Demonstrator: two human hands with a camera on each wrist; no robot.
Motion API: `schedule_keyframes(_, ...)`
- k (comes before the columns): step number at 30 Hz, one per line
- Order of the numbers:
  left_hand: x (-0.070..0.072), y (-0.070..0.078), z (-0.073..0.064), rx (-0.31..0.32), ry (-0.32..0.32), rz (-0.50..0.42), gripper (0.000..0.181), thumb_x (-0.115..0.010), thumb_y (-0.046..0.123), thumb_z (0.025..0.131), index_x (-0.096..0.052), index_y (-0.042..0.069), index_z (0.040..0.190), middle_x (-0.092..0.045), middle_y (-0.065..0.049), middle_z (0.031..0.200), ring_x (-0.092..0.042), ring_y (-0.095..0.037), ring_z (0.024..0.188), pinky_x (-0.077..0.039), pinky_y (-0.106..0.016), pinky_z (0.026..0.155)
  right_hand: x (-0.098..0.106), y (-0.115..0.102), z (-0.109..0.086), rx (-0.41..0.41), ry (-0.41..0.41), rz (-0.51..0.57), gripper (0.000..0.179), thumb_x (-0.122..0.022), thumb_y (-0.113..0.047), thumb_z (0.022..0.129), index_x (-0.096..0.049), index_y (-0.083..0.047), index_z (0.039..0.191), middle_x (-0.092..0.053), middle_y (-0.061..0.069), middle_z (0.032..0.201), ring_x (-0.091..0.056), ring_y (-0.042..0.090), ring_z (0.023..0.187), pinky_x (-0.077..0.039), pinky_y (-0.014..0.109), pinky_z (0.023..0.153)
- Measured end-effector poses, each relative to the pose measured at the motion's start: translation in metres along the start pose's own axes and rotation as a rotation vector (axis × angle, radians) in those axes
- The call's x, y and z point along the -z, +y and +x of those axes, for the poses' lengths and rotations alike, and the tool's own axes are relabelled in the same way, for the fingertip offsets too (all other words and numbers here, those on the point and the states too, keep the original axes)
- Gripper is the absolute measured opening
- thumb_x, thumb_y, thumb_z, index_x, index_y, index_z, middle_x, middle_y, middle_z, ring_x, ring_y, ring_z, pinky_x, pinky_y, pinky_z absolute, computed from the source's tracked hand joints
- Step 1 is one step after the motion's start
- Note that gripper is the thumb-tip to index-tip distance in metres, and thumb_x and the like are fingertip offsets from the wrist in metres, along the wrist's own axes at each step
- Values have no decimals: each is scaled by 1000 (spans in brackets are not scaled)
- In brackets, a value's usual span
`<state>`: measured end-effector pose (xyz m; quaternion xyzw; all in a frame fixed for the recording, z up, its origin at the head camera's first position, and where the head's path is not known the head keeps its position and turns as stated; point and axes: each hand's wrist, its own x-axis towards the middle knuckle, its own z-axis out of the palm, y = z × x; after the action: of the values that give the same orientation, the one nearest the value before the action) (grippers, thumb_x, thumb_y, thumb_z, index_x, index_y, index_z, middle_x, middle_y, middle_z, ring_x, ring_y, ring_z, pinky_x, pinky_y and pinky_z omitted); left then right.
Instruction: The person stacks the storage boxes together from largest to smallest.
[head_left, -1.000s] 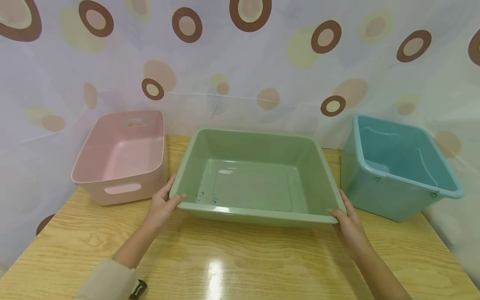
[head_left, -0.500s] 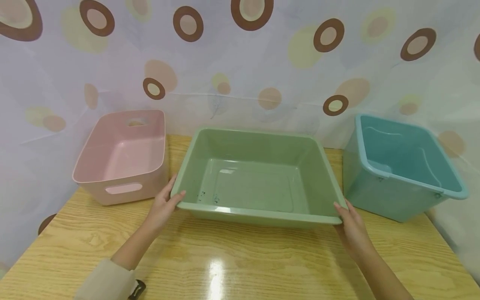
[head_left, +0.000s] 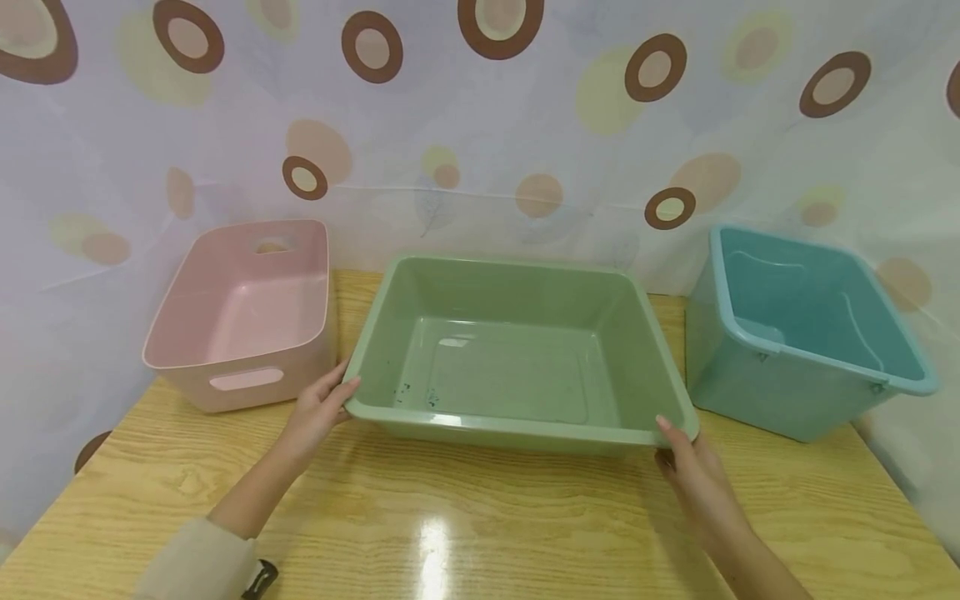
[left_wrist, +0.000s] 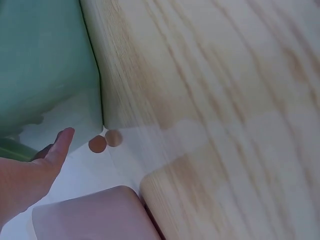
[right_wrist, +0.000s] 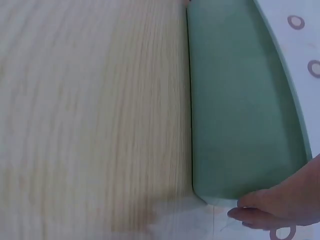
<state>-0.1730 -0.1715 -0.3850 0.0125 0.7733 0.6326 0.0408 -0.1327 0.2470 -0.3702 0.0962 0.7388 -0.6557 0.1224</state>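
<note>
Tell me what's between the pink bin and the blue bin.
The green basin, with the left hand and right hand at its near corners; the head view shows it.

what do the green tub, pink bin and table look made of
Green tub: likely glossy plastic, given the bright reflections on its floor and front rim.
Pink bin: probably plastic too, more satin, with smooth, softly lit walls.
Table: wood or wood-look laminate, can't tell which; grain shows under a shiny surface.
</note>
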Motion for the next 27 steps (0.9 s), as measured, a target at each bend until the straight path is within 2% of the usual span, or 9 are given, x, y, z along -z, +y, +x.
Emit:
schedule_keyframes(5, 5, 1, -3, -1, 0, 31, 54, -35, 27, 100, -23, 2, 146, -30, -21, 148, -45, -34, 123, -49, -31, 95, -12, 1, -12, -32, -5, -1, 80, -30, -48, 98, 14, -2, 146, 12, 19, 154, 5, 40, 140, -7, 51, 115)
schedule_keyframes(9, 11, 4, -6, 14, 9, 22, 55, -33, 29, 100, -22, 0, 146, -30, -21, 148, -43, -36, 126, -50, -26, 93, -25, 0, -21, -124, -39, -7, 88, -31, -52, 96, 19, 4, 142, 20, 24, 150, 2, 46, 138, -10, 52, 115)
schedule_keyframes(11, 13, 5, -8, 12, 14, 10, 55, -33, 29, 100, -22, -1, 146, -30, -22, 148, -49, -27, 123, -50, -23, 91, -32, -2, -25, -168, -71, -33, 93, -33, -54, 95, 21, 9, 139, 21, 28, 147, 0, 49, 137, -11, 52, 114)
schedule_keyframes(12, 15, 5, -8, 3, 13, 1, 55, -33, 28, 100, -22, -2, 145, -31, -22, 147, -53, -19, 119, -50, -21, 90, -36, -2, -27, -168, -78, -41, 90, -33, -52, 96, 9, 12, 142, 8, 33, 150, -10, 45, 139, -18, 50, 114)
schedule_keyframes(17, 21, 5, -14, -76, 9, -3, 55, -34, 28, 100, -24, -5, 144, -32, -26, 145, -52, 15, 96, -49, -16, 88, -52, -2, -36, -122, -180, -54, 86, -35, -46, 97, 8, 14, 142, 11, 32, 150, -6, 47, 138, -16, 52, 113)
schedule_keyframes(18, 23, 5, -15, -89, 7, 0, 55, -34, 28, 100, -24, -5, 143, -32, -27, 144, -51, 15, 96, -48, -15, 88, -56, -1, -38, -108, -193, -49, 85, -36, -44, 97, 6, 14, 142, 10, 32, 150, -6, 47, 138, -15, 52, 113)
schedule_keyframes(19, 25, 5, -16, -96, 8, 1, 55, -34, 28, 100, -24, -5, 143, -32, -28, 144, -51, 15, 97, -48, -14, 87, -59, -1, -39, -113, -214, -50, 91, -37, -45, 96, 19, 13, 139, 23, 30, 147, 4, 51, 135, -9, 53, 112)
schedule_keyframes(24, 35, 4, -23, -115, 3, -1, 57, -32, 30, 101, -22, -5, 144, -31, -29, 144, -51, 15, 100, -47, -10, 86, -77, -1, -40, -108, -239, -81, 88, -42, -43, 94, 6, 13, 142, 7, 30, 151, -3, 46, 137, -12, 55, 111)
schedule_keyframes(27, 43, 1, -28, -133, 13, -2, 57, -32, 30, 101, -22, -7, 143, -30, -31, 143, -52, 14, 100, -47, -11, 85, -88, -2, -38, -102, -291, -71, 86, -44, -40, 95, 4, 11, 144, 1, 29, 152, -5, 44, 138, -11, 56, 111)
